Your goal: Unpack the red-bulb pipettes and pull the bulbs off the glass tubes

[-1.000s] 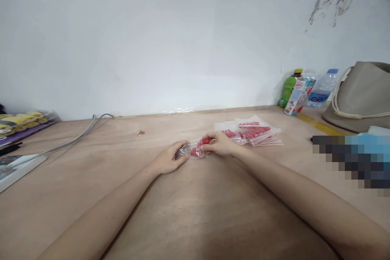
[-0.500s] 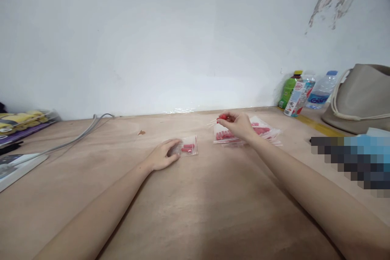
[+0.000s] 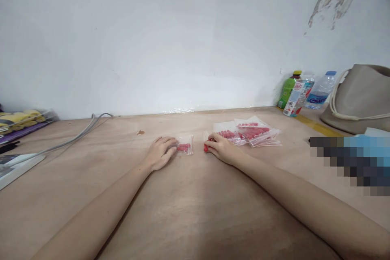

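My left hand [image 3: 161, 153] rests on the tabletop, thumb and fingers closed at the left end of a small clear zip bag [image 3: 186, 148]. Red stick-like pieces lie inside that bag, and its left end is hidden by the fingers. A short way to the right, my right hand [image 3: 224, 148] pinches another small zip bag with red pieces [image 3: 206, 146], low over the table. Most of this second bag is covered by the fingers. Just behind my right hand lies a loose pile of similar bags [image 3: 257, 132], several of them overlapping, with red pieces inside.
At the back right stand a green bottle [image 3: 286, 91], a drink carton [image 3: 298, 97], a clear water bottle [image 3: 319, 91] and a grey bag [image 3: 359, 97]. A grey cable [image 3: 73, 140] crosses the left side. Yellow packets [image 3: 22, 120] and a white-edged flat object [image 3: 24, 170] lie far left.
My right hand has come down from above the pile, leftward and nearer to me, carrying the pinched bag. The bag at my left hand has slid slightly left, and its fingers have closed more.
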`<state>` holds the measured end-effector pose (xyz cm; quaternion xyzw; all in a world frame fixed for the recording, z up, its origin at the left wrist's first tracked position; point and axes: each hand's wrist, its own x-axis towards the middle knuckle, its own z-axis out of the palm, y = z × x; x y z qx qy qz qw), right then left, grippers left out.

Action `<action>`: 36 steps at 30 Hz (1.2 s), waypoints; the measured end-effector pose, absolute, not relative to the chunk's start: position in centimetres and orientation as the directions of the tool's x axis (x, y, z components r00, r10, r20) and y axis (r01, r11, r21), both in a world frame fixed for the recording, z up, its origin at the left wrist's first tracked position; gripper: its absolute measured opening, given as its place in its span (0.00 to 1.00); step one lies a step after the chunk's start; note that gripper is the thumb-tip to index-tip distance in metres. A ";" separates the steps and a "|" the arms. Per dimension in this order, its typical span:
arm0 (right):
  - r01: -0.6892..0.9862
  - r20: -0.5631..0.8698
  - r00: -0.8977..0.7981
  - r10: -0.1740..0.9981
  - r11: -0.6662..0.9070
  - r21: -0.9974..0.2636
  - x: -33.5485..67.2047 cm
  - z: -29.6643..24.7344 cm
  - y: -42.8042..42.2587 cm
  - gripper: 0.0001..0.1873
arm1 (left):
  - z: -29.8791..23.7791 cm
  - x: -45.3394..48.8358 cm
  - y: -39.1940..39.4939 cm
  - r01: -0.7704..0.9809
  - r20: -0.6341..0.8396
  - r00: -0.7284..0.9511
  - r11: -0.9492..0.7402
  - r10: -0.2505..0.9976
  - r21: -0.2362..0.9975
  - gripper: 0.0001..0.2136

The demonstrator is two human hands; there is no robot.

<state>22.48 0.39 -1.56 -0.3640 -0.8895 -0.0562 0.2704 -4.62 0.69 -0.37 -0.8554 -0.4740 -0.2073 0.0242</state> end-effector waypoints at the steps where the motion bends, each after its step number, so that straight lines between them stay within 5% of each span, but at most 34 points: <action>1: 0.674 0.521 -0.590 0.617 0.732 -0.103 22.5 -1.6 0.5 0.11 | -0.4 -4.4 0.6 0.830 0.410 0.440 -0.536 0.799 0.155 0.16; 12: 0.649 0.640 -0.548 0.538 0.756 -0.079 21.7 -2.0 0.2 0.12 | -0.4 -3.2 0.0 0.791 0.428 0.461 -0.578 0.777 0.198 0.14; 26: 0.698 0.590 -0.436 0.680 0.669 -0.255 20.9 -1.3 -0.6 0.20 | -0.8 -3.3 0.1 0.778 0.416 0.441 -0.570 0.795 0.264 0.16; 36: 0.714 0.571 -0.401 0.716 0.635 -0.295 19.8 -0.6 -0.7 0.12 | -1.2 -3.2 0.2 0.798 0.377 0.422 -0.536 0.824 0.277 0.18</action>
